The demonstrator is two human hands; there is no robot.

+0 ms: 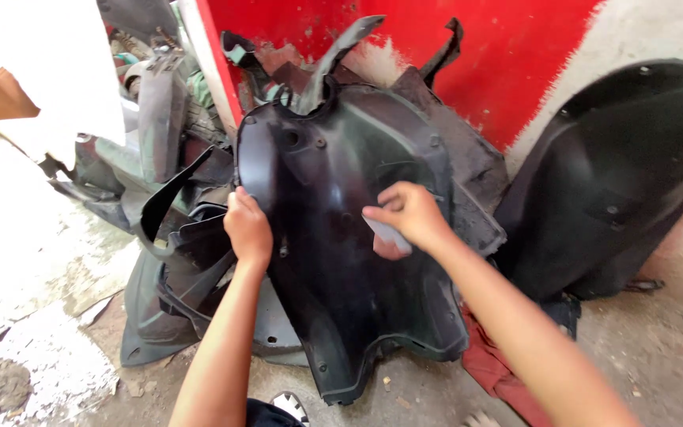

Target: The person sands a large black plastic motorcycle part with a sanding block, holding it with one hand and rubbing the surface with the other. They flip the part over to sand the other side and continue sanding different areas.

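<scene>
in the head view, a large black plastic scooter body panel [341,261] stands upright on the dusty concrete floor [642,348], leaning near a red painted wall [507,55]. the left hand [247,228] grips its left edge. the right hand [409,213] is closed on a small grey flat piece [386,235], pressed against the panel's middle.

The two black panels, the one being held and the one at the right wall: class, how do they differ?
The held panel stands upright in the middle, gripped by the left hand, with the right hand pressing a small grey piece on it. The right panel leans untouched against the wall. Both are dark moulded plastic.
</scene>
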